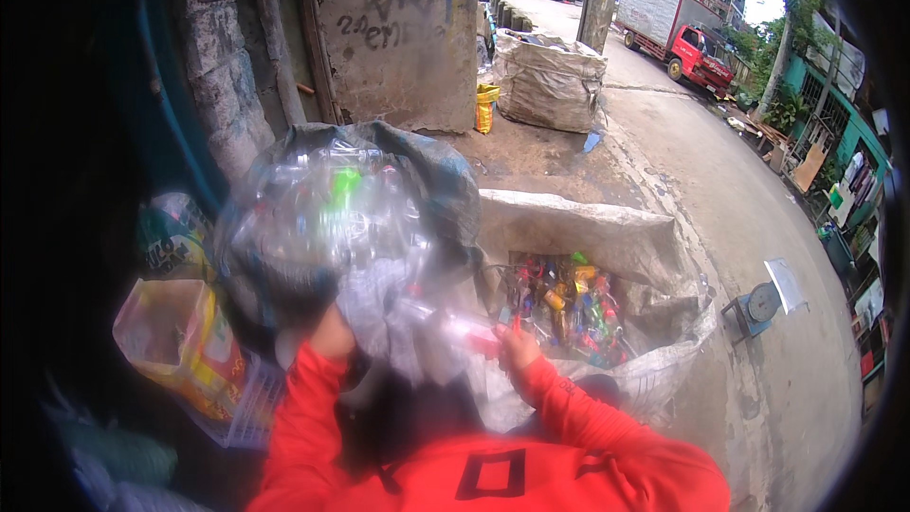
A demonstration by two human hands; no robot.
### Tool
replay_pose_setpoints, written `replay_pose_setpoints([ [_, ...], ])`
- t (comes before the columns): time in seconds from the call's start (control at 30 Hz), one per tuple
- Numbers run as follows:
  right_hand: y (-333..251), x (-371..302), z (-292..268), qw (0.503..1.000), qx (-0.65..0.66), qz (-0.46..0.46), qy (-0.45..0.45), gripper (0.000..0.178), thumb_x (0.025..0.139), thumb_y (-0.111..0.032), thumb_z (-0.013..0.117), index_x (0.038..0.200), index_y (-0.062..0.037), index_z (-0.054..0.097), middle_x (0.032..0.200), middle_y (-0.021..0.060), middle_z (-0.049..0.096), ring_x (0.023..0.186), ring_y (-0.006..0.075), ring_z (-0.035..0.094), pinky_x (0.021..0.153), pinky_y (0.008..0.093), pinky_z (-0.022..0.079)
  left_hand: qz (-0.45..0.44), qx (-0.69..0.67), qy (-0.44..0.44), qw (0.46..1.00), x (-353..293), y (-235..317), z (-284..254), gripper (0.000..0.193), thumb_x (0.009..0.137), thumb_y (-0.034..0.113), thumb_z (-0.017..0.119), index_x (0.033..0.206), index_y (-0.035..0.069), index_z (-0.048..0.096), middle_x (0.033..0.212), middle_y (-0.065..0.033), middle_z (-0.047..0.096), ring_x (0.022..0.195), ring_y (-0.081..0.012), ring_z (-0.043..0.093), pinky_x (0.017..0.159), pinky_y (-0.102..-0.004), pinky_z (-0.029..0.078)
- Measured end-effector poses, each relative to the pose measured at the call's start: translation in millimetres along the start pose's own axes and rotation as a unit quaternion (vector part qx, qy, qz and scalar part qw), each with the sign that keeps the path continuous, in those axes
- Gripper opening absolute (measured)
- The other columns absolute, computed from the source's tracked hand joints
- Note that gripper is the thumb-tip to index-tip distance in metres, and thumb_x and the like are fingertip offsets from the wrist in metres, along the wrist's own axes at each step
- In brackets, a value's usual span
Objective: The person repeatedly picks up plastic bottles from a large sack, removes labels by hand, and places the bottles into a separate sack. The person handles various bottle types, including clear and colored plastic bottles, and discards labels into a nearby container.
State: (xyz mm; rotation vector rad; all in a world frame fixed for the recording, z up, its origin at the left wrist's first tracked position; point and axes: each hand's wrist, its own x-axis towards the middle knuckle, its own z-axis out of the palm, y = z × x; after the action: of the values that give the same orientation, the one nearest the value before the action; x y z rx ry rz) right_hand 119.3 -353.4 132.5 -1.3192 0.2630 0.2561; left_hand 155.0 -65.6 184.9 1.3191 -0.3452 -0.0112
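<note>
A large dark sack full of clear plastic bottles stands in front of me, with one bright green piece among them. My left hand is at the sack's near side, against a whitish, crumpled plastic piece; its fingers are hidden and blurred. My right hand is closed around the end of a clear plastic bottle with a reddish end, smeared by motion. A thin red piece shows by its fingers. Just beyond it lies an open white sack holding colourful bottles.
Left of me are a yellow-and-red bag and a purple plastic crate. Farther off stand a bulging pale sack, a small yellow bag and a wall. A weighing scale is on the right; a red truck is on the road.
</note>
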Motion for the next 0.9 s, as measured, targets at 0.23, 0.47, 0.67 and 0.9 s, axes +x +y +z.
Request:
replay_pose_setpoints([
  [0.23,15.5,1.8,13.3,0.989,-0.042,-0.137,-0.045,0.042,0.082,-0.038,0.062,0.099,0.001,0.061,0.071,0.0083,0.063,0.045,0.0053,0.041,0.04,0.0221,0.029,-0.058,0.151,-0.001,0.987,-11.4,-14.6,-25.5,0.029,0.078,0.002,0.063,0.107,0.001,0.06,0.105,-0.0042,0.062,0.099,-0.0148,0.055,0.09,-0.0296,0.041],
  [0.47,26.0,7.2,3.9,0.996,-0.061,-0.041,-0.059,0.038,0.081,-0.029,0.066,0.105,0.0001,0.06,0.077,0.0046,0.064,0.052,0.0044,0.044,0.045,0.0205,0.032,-0.021,0.159,0.048,0.986,-14.3,-24.5,-31.1,0.024,0.076,-0.001,0.062,0.101,0.0,0.063,0.093,-0.0028,0.064,0.087,-0.0156,0.059,0.083,-0.0296,0.046],
  [0.67,36.0,10.2,4.1,0.994,-0.075,-0.049,-0.059,0.039,0.08,-0.026,0.067,0.108,0.0005,0.059,0.077,0.0024,0.063,0.052,0.0039,0.043,0.045,0.02,0.032,-0.09,0.332,0.005,0.939,-13.0,-30.9,-47.6,0.03,0.077,-0.001,0.061,0.107,0.0,0.062,0.099,-0.0059,0.066,0.092,-0.0149,0.06,0.084,-0.0293,0.046],
  [0.9,27.1,4.3,-0.2,0.993,-0.089,-0.033,-0.073,0.039,0.08,-0.02,0.067,0.111,0.0027,0.057,0.089,0.0038,0.063,0.069,0.0072,0.053,0.061,0.0221,0.043,-0.15,0.184,-0.006,0.971,-14.0,-48.1,-51.2,0.029,0.081,0.0,0.056,0.11,0.001,0.059,0.095,-0.0038,0.065,0.09,-0.0125,0.059,0.079,-0.0278,0.047],
])
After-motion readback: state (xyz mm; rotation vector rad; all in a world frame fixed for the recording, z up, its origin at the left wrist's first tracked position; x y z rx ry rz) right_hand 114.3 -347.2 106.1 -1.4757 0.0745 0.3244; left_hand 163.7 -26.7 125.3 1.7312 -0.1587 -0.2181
